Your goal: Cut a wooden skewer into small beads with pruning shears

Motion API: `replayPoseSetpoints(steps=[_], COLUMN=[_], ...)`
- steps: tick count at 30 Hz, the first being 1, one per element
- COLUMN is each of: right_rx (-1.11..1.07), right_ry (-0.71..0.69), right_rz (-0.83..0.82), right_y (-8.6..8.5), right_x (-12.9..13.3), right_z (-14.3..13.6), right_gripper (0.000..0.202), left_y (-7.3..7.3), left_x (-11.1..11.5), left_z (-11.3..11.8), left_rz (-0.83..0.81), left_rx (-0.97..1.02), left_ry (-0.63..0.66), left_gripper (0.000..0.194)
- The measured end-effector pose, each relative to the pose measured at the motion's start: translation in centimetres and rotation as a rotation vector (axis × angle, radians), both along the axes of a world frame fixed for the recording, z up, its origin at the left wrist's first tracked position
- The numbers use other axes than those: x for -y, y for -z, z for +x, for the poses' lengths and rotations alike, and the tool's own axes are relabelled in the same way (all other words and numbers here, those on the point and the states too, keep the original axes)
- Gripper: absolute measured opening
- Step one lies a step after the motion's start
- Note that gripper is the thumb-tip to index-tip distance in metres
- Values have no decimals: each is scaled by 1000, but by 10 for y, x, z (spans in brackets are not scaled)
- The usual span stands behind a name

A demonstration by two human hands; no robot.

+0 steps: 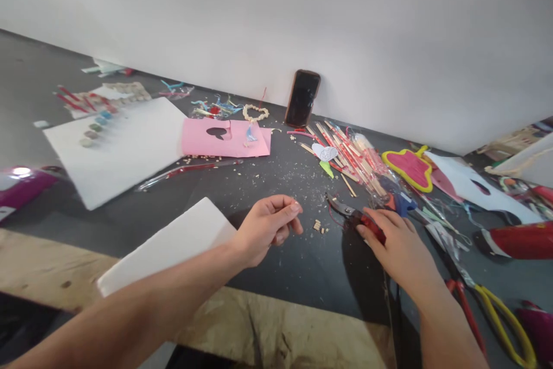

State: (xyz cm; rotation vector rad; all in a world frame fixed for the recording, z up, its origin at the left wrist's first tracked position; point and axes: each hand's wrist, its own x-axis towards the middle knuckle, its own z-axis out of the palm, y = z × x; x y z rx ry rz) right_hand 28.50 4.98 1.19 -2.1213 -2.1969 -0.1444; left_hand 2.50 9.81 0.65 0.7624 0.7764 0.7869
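Note:
My left hand (270, 225) is above the dark table, its thumb and index finger pinched together; anything between them is too small to make out. My right hand (395, 239) is wrapped round the red handles of a pair of pliers (345, 209), whose metal jaws point left toward the table's middle. Between my two hands lie several small cut pieces of wood (318, 225). Pale crumbs are scattered over the dark surface around them. A white foam board (173, 242) rests beneath and to the left of my left forearm.
A phone (303, 97) leans on the wall. Wrapped sticks (345, 153) lie behind my right hand, and yellow-handled scissors (503, 320) at the right. Pink card (199, 137), a bead loop (255, 113) and a large white board (121, 150) are at back left.

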Motion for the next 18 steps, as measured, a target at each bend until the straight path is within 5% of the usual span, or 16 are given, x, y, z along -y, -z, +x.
replayPoseSetpoints(steps=[7,18], right_rx=[-188,-97], right_ry=[-106,-156], right_rz=[-106,-129], right_y=[-15,0], right_x=[-26,-71], right_z=[-22,-29], right_gripper=[32,19], left_y=[3,3], left_x=[-2,-8], left_z=[0,-1], left_rz=[-56,-123], left_rx=[89,136], left_ry=[23,55], left_gripper=[21,22])
